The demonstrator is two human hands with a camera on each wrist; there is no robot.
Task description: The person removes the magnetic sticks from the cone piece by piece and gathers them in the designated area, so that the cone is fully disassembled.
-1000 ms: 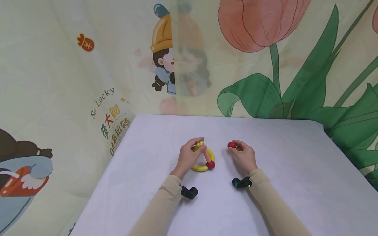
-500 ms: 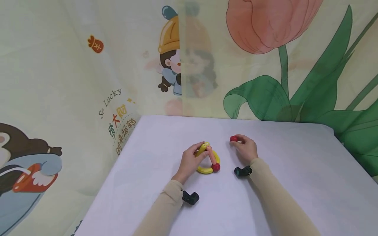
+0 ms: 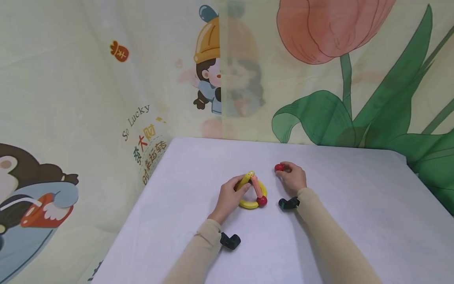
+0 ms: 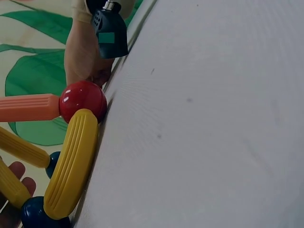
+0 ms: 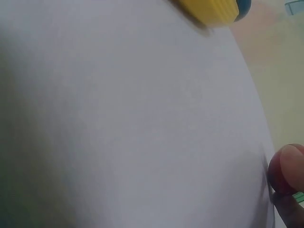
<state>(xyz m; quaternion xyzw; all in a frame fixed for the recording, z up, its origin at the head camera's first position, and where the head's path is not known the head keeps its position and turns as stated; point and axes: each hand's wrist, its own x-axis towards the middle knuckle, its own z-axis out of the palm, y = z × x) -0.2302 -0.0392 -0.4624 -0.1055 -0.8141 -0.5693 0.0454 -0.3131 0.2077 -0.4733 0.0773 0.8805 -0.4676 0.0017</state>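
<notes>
My left hand [image 3: 227, 198] holds the yellow upright rod [image 3: 244, 180] of a small ball-and-rod model. A pink rod [image 3: 256, 186] leans against its top and runs down to a red ball [image 3: 262, 201] on the curved yellow base [image 3: 249, 205]. The left wrist view shows this red ball [image 4: 82, 101] between the pink rod [image 4: 28, 108] and a curved yellow rod [image 4: 71, 164], with a blue ball [image 4: 40, 213] lower down. To the right, and apart from the model, my right hand [image 3: 295, 178] pinches a loose red ball [image 3: 279, 167] between thumb and fingers.
The model stands on a white-covered table [image 3: 340, 177]. A printed curtain [image 3: 248, 126] hangs behind the table's back edge. Black wrist cameras sit under both wrists, the left one [image 3: 230, 240] and the right one [image 3: 289, 203].
My left fingers have slid down from the model's top, which now shows uncovered. My right hand has shifted slightly toward the back with its red ball. The head view has turned a little left.
</notes>
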